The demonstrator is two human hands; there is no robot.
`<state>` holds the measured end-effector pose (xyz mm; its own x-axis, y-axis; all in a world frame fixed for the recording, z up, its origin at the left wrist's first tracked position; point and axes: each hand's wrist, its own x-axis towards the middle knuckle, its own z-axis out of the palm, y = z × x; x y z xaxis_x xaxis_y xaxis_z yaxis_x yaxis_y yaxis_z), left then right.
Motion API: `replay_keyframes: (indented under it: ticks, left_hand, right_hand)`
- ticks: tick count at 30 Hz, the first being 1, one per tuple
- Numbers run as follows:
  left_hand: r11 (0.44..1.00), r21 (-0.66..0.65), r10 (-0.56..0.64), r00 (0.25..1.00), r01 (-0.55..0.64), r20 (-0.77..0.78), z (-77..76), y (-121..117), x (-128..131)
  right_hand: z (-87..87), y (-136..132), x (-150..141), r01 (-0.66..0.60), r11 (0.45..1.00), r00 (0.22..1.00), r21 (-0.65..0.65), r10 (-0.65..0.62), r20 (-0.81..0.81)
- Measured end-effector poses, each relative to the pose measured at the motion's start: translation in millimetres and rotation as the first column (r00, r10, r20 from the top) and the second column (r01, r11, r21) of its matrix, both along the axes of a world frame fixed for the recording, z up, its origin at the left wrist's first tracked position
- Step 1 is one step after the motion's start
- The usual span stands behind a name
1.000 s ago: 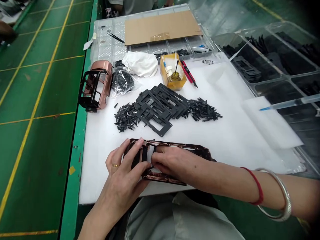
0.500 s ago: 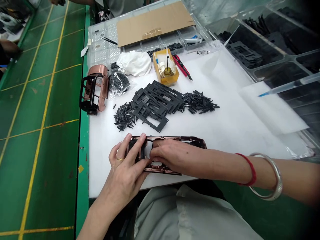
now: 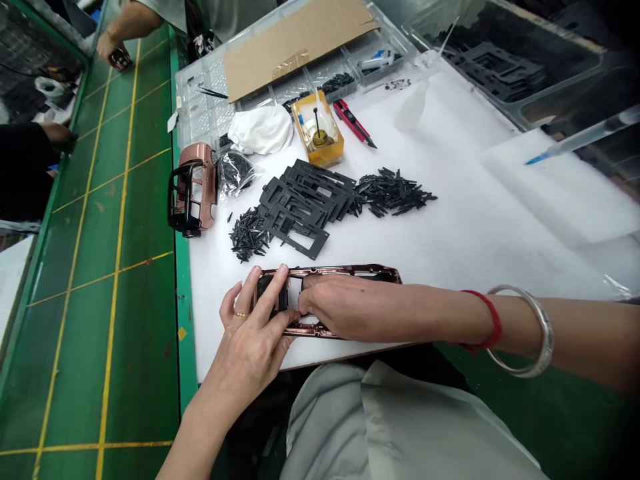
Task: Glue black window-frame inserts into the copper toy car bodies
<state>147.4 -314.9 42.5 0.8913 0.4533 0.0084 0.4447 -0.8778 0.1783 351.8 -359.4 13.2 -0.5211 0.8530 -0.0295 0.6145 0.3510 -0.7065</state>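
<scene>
A copper-coloured model car body shell (image 3: 345, 269) lies with its hollow side up at the table's near edge. Gripping its left end is my left hand (image 3: 255, 333), two fingers over the far rim and the thumb at the near side. My right hand (image 3: 337, 303) reaches inside the shell with bent fingers pressed together; what they pinch, if anything, is hidden. Just beyond lie black flat frames (image 3: 305, 200), between a pile of small black parts (image 3: 247, 233) and another pile (image 3: 395, 192).
A second copper shell with black trim (image 3: 193, 190) stands at the left table edge. Behind are a bag of black parts (image 3: 235, 172), a white cloth (image 3: 263, 129), a yellow box (image 3: 325, 155) and a red cutter (image 3: 354, 123). A co-worker's hand (image 3: 111, 47) is far left.
The view has shifted slightly. Both hands stay at the shell in nearly the same pose. At the far left, a co-worker's arm has come further in, holding a small dark object over the green surface.
</scene>
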Motion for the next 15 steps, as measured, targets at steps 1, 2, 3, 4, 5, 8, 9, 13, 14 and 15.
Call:
replay_keyframes:
  ticks: [1, 2, 3, 4, 5, 8, 9, 13, 14, 15]
  left_hand:
    - [1.000, 0.004, -0.005, 1.000, 0.005, -0.012, 1.0, 0.0, 0.4]
    - [1.000, 0.007, -0.010, 1.000, 0.010, -0.022, 1.9, 0.1, 0.9]
    - [1.000, 0.009, -0.015, 0.999, 0.016, -0.029, 2.8, 0.2, 1.4]
    - [1.000, 0.011, -0.018, 0.999, 0.019, -0.036, 3.6, 0.3, 1.8]
    - [1.000, 0.012, -0.019, 0.999, 0.019, -0.043, 4.2, 0.4, 2.3]
    - [1.000, 0.017, -0.024, 0.999, 0.024, -0.048, 5.4, 1.0, 3.4]
    - [0.999, 0.016, -0.027, 0.998, 0.028, -0.050, 5.5, 1.4, 3.6]
    - [0.998, -0.015, -0.057, 0.997, 0.056, -0.057, 5.5, 4.3, 3.9]
    - [0.998, -0.025, -0.063, 0.996, 0.061, -0.058, 5.3, 4.9, 3.8]
    - [0.997, -0.034, -0.067, 0.996, 0.066, -0.056, 5.1, 5.5, 3.6]
  right_hand:
    - [-0.7, 0.0, 0.3, 0.001, 1.000, 1.000, 0.007, -0.001, -0.008]
    - [-1.9, 0.1, 0.5, 0.002, 1.000, 1.000, 0.019, -0.001, -0.019]
    - [-3.4, 0.0, 0.8, 0.003, 1.000, 1.000, 0.029, -0.002, -0.030]
    - [-5.0, -0.1, 1.0, 0.007, 0.999, 0.999, 0.032, -0.006, -0.034]
    - [-6.7, -0.3, 1.2, 0.011, 1.000, 0.999, 0.029, -0.010, -0.033]
    - [-11.5, -0.9, 1.4, 0.006, 1.000, 1.000, -0.001, -0.006, -0.026]
    - [-12.7, -1.1, 1.4, 0.001, 1.000, 1.000, -0.005, -0.001, -0.025]
    - [-13.1, -1.1, 2.1, -0.028, 0.999, 1.000, 0.022, 0.028, -0.005]
    - [-11.6, -1.1, 2.5, -0.033, 0.999, 0.999, 0.023, 0.033, 0.002]
    - [-9.4, -1.3, 3.0, -0.037, 0.999, 0.999, 0.018, 0.036, 0.009]
